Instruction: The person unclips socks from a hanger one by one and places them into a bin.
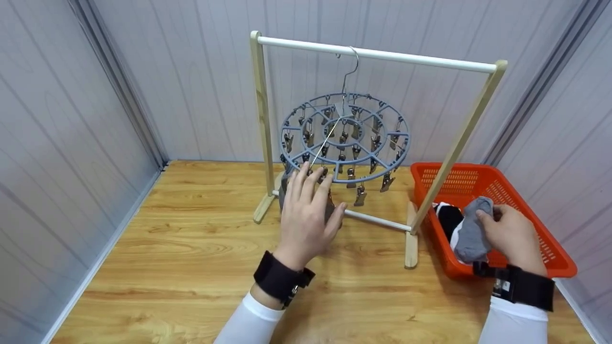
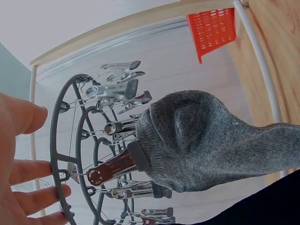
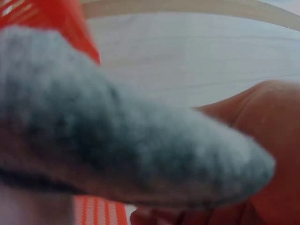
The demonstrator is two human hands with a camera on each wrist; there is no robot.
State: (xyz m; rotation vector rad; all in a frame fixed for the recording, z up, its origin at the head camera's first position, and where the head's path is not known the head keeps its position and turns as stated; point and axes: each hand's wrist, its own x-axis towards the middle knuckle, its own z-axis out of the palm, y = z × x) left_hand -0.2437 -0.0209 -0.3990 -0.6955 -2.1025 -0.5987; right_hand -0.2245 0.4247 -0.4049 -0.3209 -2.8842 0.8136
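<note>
A round grey-blue clip hanger [image 1: 337, 181] with several metal clips hangs from the rack's white rail. My left hand [image 1: 305, 220] is at its near left rim, fingers extended; in the left wrist view the fingertips [image 2: 58, 191] touch the ring. A dark grey sock [image 2: 197, 140] hangs there from the clips, mostly hidden behind the hand in the head view. Over the basket, my right hand [image 1: 519, 234] pinches a lighter grey sock [image 1: 473, 234] between thumb and fingers. In the right wrist view that sock [image 3: 131, 140] is blurred and fills much of the picture.
The orange basket [image 1: 530, 210] stands at the right, with black and white socks [image 1: 448, 217] inside. A wooden rack [image 1: 260, 110] with a white top rail [image 1: 420, 58] stands on the wooden table [image 1: 191, 267]. Its right foot [image 1: 411, 251] is close beside the basket. Panelled walls [image 1: 191, 86] enclose the table.
</note>
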